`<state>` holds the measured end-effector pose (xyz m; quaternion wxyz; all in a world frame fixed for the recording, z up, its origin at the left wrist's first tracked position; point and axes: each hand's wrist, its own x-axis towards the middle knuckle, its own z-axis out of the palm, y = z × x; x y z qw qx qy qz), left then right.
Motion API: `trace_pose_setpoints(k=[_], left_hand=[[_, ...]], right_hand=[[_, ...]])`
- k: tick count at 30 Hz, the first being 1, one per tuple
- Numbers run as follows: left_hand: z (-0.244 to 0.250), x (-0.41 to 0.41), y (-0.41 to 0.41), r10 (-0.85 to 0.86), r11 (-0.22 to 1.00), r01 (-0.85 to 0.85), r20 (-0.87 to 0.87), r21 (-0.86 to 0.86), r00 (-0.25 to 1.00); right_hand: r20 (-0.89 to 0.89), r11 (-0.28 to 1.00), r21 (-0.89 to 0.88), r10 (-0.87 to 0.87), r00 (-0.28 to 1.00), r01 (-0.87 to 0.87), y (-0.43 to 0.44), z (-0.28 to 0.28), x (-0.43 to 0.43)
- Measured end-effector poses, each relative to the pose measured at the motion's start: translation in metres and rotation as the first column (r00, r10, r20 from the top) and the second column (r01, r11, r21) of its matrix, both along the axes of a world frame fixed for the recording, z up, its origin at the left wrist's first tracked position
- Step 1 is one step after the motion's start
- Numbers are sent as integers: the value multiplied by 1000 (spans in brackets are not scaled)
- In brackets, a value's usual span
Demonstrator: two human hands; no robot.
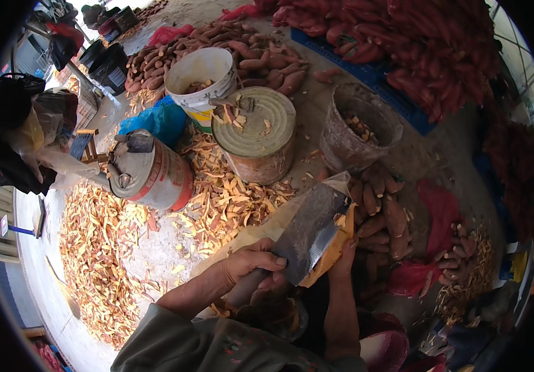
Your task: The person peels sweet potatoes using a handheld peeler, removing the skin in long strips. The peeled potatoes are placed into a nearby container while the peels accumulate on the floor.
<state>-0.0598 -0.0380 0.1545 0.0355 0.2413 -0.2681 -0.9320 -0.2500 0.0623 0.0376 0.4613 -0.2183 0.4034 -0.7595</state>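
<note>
My left hand [257, 265] grips the dark handle of a broad cleaver [311, 223], its blade slanting up and to the right. Against the blade's bright edge lies a peeled orange sweet potato [329, 258], partly hidden by the blade. My right hand [345, 255] holds this sweet potato from its right side. A small peeled chip [339, 220] sticks to the blade near its far corner. Under my hands, a container [297, 321] is partly visible, mostly in shadow. Unpeeled sweet potatoes [388, 223] lie on the floor just beyond my right hand.
Peelings [104, 260] cover the floor at left. Ahead stand a rusty drum [260, 162], a red-and-white drum [164, 176], a white bucket [201, 93] and a grimy bucket [355, 139]. Behind are heaped sweet potatoes [271, 60] and red net sacks [402, 37] on a blue pallet [369, 79].
</note>
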Motion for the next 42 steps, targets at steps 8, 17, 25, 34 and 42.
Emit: trace_pose_setpoints(k=[8,17,25,34,42], left_hand=[[9,11,0,-122,685,259,243,-681,962],[9,11,8,-131,510,325,302,-796,944],[11,7,12,-97,509,248,231,-824,968],[-1,7,11,-94,460,329,323,-825,942],[-22,4,3,-157,553,444,435,-705,887]], right_hand=[[138,996,-12,-82,987,85,-7,20,-1],[170,992,-74,-87,982,101,-7,15,-1],[122,990,6,-139,983,139,-7,15,-1],[94,984,-25,-173,980,176,-13,18,2],[-360,945,61,-279,890,321,-18,25,5]])
